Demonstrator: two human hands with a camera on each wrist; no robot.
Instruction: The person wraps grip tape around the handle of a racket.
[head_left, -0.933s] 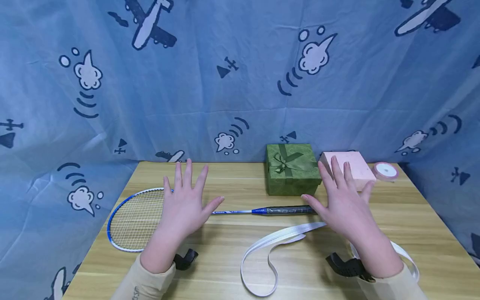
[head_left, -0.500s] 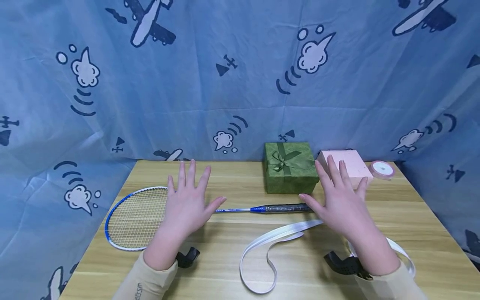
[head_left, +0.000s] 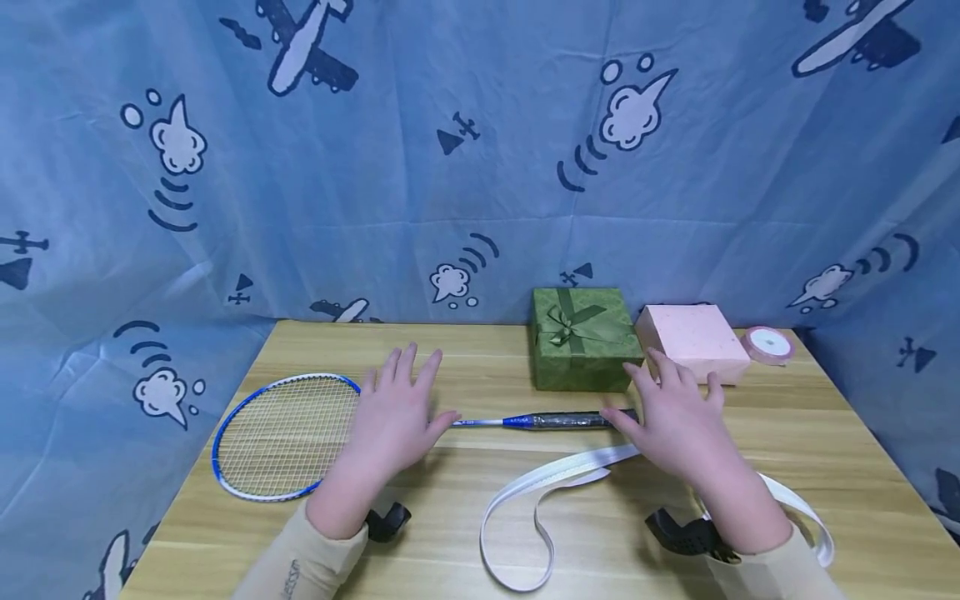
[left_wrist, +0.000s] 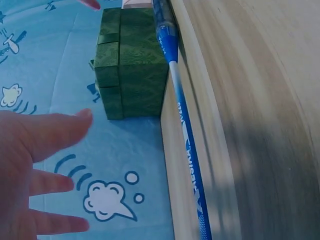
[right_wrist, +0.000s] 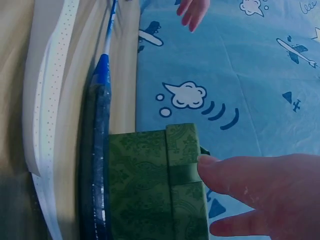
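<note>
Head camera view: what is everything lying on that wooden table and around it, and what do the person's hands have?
Blue-framed badminton racket: one, blue and white with a dark grip, lying flat across the table's middle.
White grip-tape strip: one, white, looped on the near side of the table.
Green gift box with bow: one, green, at the far edge.
Pink box: one, pink, right of the green box.
Ribbon spool: one, pinkish, far right corner.
Wooden table: one, light wood.
Blue airplane-print cloth: one, blue, backdrop.
Left hand: fingers spread over the racket's shaft, holding nothing.
Right hand: fingers spread over the racket's grip, holding nothing.
</note>
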